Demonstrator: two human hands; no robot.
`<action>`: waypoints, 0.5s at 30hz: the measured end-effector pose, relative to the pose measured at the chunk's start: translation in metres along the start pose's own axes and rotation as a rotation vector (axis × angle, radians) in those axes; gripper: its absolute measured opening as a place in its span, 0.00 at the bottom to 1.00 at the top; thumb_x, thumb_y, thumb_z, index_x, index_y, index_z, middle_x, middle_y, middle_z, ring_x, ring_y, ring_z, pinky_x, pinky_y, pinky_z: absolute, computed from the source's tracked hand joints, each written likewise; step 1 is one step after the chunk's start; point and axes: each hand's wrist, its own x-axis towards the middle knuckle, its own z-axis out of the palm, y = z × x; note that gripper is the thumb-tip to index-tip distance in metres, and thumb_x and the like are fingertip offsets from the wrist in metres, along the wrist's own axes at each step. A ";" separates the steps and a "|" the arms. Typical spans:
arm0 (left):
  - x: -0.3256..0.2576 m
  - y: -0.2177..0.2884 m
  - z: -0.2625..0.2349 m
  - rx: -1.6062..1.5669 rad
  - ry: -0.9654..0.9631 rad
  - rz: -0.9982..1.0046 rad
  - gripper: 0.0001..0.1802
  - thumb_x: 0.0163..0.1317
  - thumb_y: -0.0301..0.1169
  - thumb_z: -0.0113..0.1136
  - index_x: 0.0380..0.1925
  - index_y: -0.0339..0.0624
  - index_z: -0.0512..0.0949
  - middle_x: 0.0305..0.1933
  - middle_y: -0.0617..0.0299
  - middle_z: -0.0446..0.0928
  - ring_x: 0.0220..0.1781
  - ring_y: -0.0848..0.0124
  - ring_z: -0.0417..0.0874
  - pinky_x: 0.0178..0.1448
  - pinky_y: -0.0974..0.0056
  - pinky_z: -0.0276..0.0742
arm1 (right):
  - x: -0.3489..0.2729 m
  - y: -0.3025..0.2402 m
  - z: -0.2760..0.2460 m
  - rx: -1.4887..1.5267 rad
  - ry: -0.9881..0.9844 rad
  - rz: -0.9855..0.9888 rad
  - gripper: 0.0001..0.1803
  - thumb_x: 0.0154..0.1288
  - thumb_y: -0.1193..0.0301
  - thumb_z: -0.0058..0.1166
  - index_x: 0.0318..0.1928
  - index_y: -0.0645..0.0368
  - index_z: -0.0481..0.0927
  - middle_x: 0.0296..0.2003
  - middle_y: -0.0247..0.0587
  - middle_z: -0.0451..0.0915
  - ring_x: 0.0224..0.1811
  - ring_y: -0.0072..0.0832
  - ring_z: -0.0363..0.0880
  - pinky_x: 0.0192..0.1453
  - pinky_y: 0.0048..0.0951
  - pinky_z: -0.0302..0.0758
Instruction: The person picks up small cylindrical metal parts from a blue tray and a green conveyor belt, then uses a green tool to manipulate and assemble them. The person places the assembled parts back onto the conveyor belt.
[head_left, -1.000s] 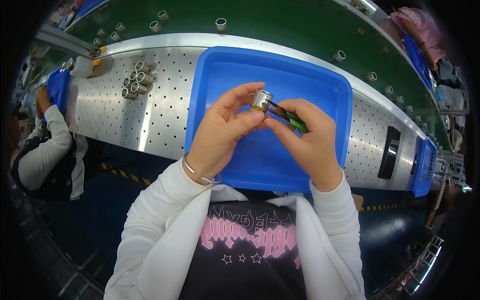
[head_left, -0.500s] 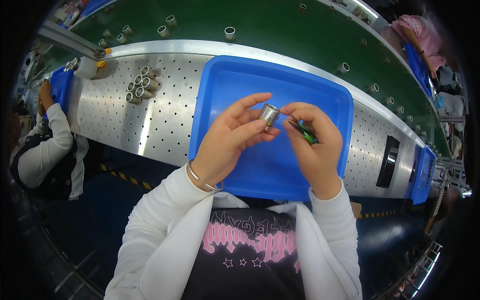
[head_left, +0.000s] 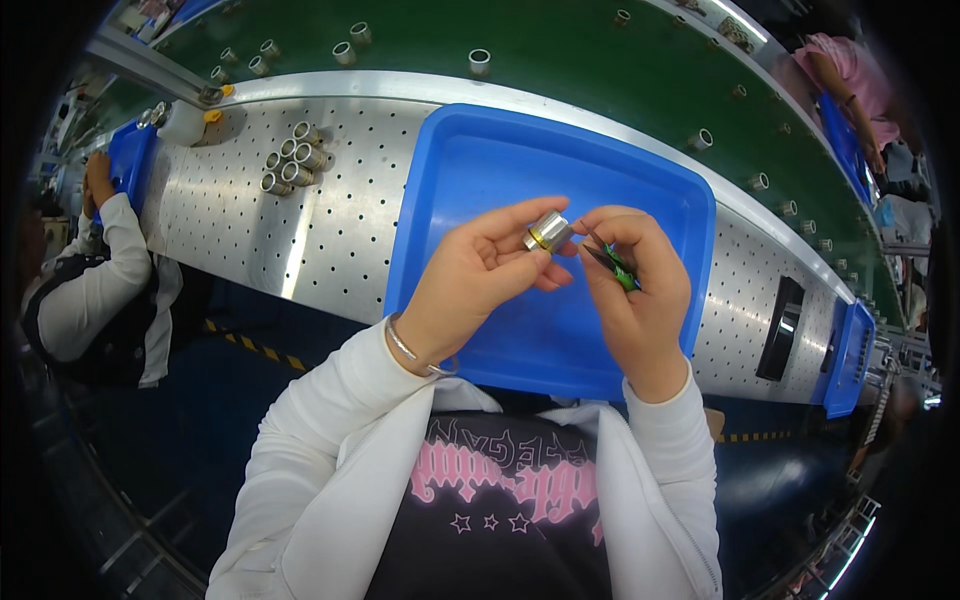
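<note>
My left hand (head_left: pixel 480 262) is closed on a short silver metal sleeve (head_left: pixel 548 231) with a yellowish band, held tilted between thumb and fingers. Close beside it on the right, my right hand (head_left: pixel 642 285) grips a small green-handled tool (head_left: pixel 622 272) with dark, narrow, pointed ends. The fingertips of my right hand reach near the sleeve's right end; whether they touch it I cannot tell. Both hands are above a blue tray (head_left: pixel 428 165), whose visible bottom is bare.
Several metal sleeves (head_left: pixel 297 172) stand grouped on the perforated metal table (head_left: pixel 235 225) at left. More sleeves (head_left: pixel 480 62) are spread along the green conveyor belt (head_left: pixel 560 70) beyond. A black object (head_left: pixel 780 328) lies on the right. Other people (head_left: pixel 95 290) sit nearby.
The sleeve has been turned in my left hand, from nearly upright to tilted, its band now toward the lower left. My right hand keeps the green tool close by. The view has shifted slightly.
</note>
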 end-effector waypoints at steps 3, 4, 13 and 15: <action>-0.001 -0.001 0.003 0.073 -0.013 0.008 0.22 0.63 0.22 0.48 0.59 0.34 0.66 0.44 0.54 0.77 0.42 0.71 0.81 0.48 0.70 0.77 | 0.000 0.001 -0.001 0.003 0.009 -0.040 0.12 0.48 0.83 0.57 0.35 0.61 0.73 0.35 0.42 0.79 0.33 0.33 0.79 0.33 0.25 0.74; -0.001 -0.002 0.003 0.077 -0.018 0.012 0.22 0.64 0.22 0.47 0.59 0.34 0.66 0.44 0.54 0.77 0.41 0.70 0.81 0.48 0.70 0.77 | 0.000 0.001 -0.001 0.007 0.013 -0.058 0.12 0.48 0.83 0.57 0.35 0.61 0.73 0.34 0.43 0.79 0.32 0.33 0.79 0.33 0.25 0.74; -0.003 -0.003 0.002 0.077 -0.052 0.001 0.21 0.64 0.22 0.46 0.59 0.33 0.66 0.42 0.53 0.77 0.41 0.68 0.81 0.48 0.68 0.78 | -0.006 0.002 -0.006 0.048 0.040 0.009 0.11 0.52 0.83 0.57 0.37 0.62 0.73 0.34 0.40 0.80 0.27 0.23 0.77 0.30 0.20 0.71; -0.003 -0.003 0.002 0.074 -0.066 0.004 0.21 0.64 0.22 0.46 0.58 0.33 0.67 0.42 0.53 0.77 0.42 0.68 0.81 0.49 0.68 0.77 | -0.005 0.004 -0.009 -0.030 0.028 0.011 0.12 0.53 0.82 0.58 0.38 0.62 0.73 0.34 0.40 0.80 0.27 0.22 0.76 0.30 0.19 0.71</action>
